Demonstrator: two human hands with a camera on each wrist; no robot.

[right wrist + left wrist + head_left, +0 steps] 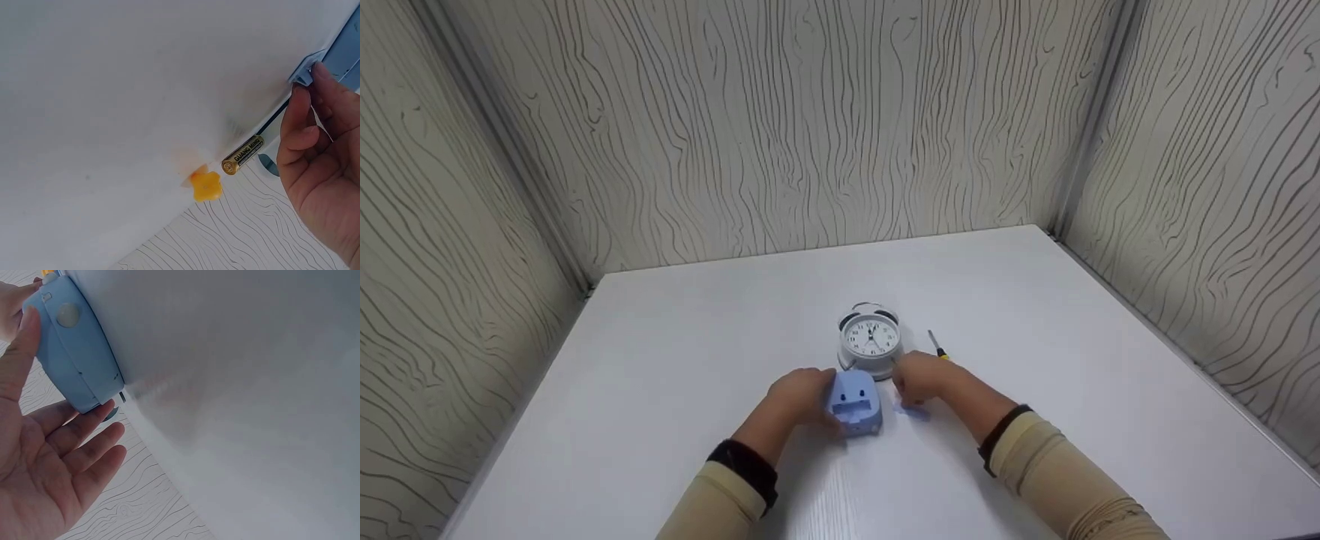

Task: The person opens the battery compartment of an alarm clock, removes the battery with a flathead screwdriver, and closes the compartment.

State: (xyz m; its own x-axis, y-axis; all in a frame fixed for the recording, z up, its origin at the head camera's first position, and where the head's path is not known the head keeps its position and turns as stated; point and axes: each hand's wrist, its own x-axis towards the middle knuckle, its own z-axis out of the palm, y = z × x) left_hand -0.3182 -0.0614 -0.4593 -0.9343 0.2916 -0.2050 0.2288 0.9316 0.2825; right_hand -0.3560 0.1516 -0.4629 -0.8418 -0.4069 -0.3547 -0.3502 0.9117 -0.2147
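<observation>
A small light-blue plastic device (867, 384) lies on the table, its upper face showing two dark holes and a rectangular recess. My left hand (804, 396) grips it from the left; in the left wrist view the thumb presses one side of the device (79, 349) and fingertips touch its lower edge. To its right, my right hand (921, 375) pinches a small blue cover (305, 68) between thumb and index finger, low against the tabletop. A gold battery (243, 154) lies close to the right hand in the right wrist view.
A white twin-bell alarm clock (870, 341) stands just behind the device. Right of it lies a screwdriver (936, 343) with a yellow handle (206, 185), partly hidden by my right hand in the head view. Wood-patterned panels (810, 127) enclose the white table (697, 337).
</observation>
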